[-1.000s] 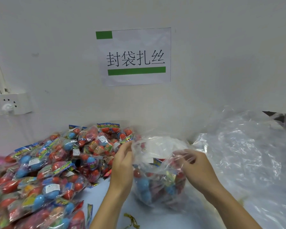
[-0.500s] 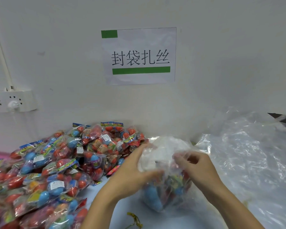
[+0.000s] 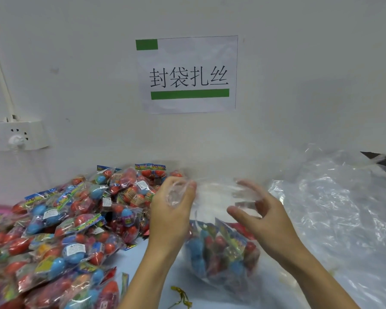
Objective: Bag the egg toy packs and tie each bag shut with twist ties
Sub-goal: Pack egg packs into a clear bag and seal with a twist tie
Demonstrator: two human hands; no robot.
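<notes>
I see my left hand (image 3: 174, 210) gripping the clear bag (image 3: 223, 253) top beside the loose egg toy packs (image 3: 60, 230). My right hand (image 3: 263, 217) holds nothing, its fingers loosely spread at the bag's mouth.

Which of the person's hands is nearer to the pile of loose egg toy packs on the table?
Left. The left hand grips the bag's gathered top right beside the pile of loose egg toy packs. The right hand is on the far side of the bag, farther from the pile.

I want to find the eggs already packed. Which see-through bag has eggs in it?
The bag between the two hands, its top gripped by the left hand. It is full of egg packs; the big crumpled plastic on the right shows none.
</notes>
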